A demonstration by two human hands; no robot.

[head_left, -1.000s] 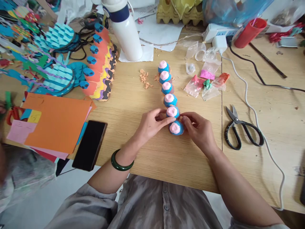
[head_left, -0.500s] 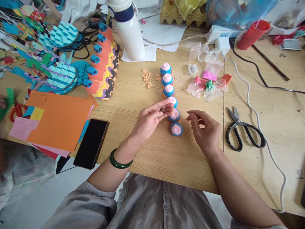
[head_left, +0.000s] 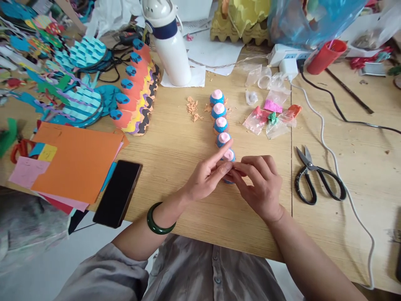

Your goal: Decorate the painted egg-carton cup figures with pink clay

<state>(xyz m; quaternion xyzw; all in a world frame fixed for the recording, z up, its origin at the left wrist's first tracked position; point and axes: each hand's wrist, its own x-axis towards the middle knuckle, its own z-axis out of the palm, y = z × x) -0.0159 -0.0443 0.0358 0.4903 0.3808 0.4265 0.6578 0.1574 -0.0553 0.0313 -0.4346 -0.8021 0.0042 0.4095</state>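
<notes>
Change: right hand [head_left: 260, 186] has come in from beside the row to meet left hand [head_left: 206, 177] at its near end, now covering the nearest dome.
Left hand: narrow; index finger [head_left: 226, 151] extended up along the row, the others loosely curled.
Right hand: narrow; fingertips [head_left: 235, 168] pinched against the left fingers. Cannot tell whether anything is held.
Domes: six pink-topped blue clay domes [head_left: 221, 124] in a line running forward from between the hands, each touching the next; the nearest shows only a blue edge. The tight line appears to keep the end dome within reach of both hands.
Left of hands: black phone [head_left: 118, 193], orange card [head_left: 75, 165].
Right of hands: black-handled scissors [head_left: 308, 165].
Beyond hands: clay shavings [head_left: 192, 109], plastic bags [head_left: 257, 121] on the counter [head_left: 175, 167].
</notes>
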